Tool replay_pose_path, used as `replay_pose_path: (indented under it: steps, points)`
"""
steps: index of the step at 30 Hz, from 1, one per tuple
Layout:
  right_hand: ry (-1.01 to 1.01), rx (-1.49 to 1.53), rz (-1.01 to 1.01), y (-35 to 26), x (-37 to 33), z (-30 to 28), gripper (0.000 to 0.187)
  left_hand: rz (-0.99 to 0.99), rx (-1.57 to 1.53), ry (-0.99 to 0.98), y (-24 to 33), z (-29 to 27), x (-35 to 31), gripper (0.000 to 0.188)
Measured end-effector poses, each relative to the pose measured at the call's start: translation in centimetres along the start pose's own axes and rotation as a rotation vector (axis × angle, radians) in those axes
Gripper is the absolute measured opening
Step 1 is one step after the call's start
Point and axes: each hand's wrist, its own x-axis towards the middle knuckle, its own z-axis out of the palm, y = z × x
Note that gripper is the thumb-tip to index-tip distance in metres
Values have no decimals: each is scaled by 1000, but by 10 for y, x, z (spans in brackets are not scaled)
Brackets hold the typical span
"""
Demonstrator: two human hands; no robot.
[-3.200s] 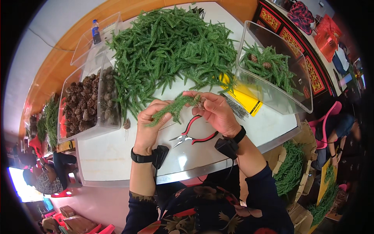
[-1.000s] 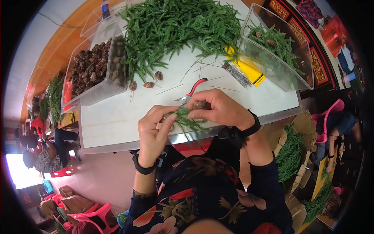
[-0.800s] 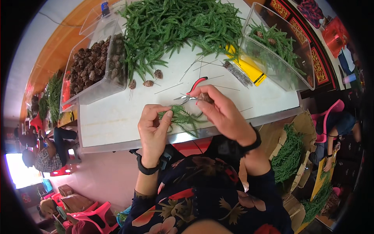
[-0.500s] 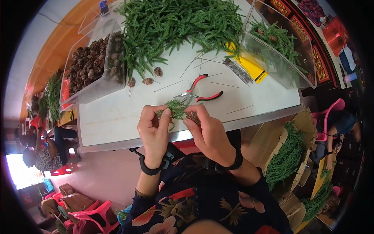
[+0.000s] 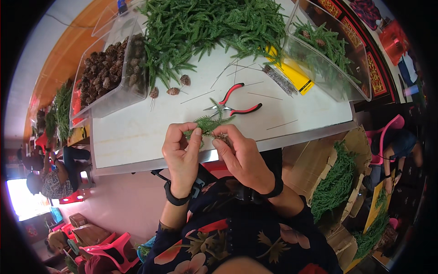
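Note:
Over the table's near edge, my left hand (image 5: 180,157) pinches a small green artificial pine sprig (image 5: 211,123) between thumb and fingers. My right hand (image 5: 246,160) is closed beside it, thumb and forefinger at the sprig's lower end. A brown pine cone (image 5: 223,137) is in those right fingers, mostly hidden behind them. Just beyond the sprig lie pliers (image 5: 246,110) with red and black handles, their jaws apart. Several thin wires (image 5: 264,96) are scattered on the white table (image 5: 132,146). Loose pine cones (image 5: 173,91) lie to the left, some with wire stems.
A clear bin (image 5: 102,102) of pine cones stands left. Green sprigs (image 5: 214,27) are heaped at the back. Another bin (image 5: 337,91) with sprigs stands right, near a yellow packet (image 5: 294,77) and a wire bundle (image 5: 279,81). A cardboard box (image 5: 351,201) of greenery sits lower right; other people work at both sides.
The sprig has turned, its branches now spreading up and right toward the pliers. The cone has become more hidden by my right fingers. Both hands have stayed nearly in place.

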Motion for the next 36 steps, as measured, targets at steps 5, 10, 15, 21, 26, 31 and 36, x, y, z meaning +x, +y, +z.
replay_pose_path:
  steps: [5,10,15,21,26,31,36]
  points:
    - [47,69,-13,-1,0,4,17,9,-55,-32,2,0,-4,8]
    - [23,172,-4,-1,-1,5,17,-98,-262,-94,4,-4,-1,12]
    - [58,112,-83,5,-2,9,17,-263,-407,-155,7,-8,0,17]
    - [59,42,-10,-2,-5,5,16,-418,-645,-174,7,-12,3,22]
    - [55,64,5,-4,-5,3,16,-433,-678,-223,4,-16,3,20]
    - [28,22,41,-11,-10,-4,15,-410,-539,-220,-4,-17,2,19]
    - [14,59,69,-20,-13,-7,14,-403,-536,-188,-3,-16,1,19]
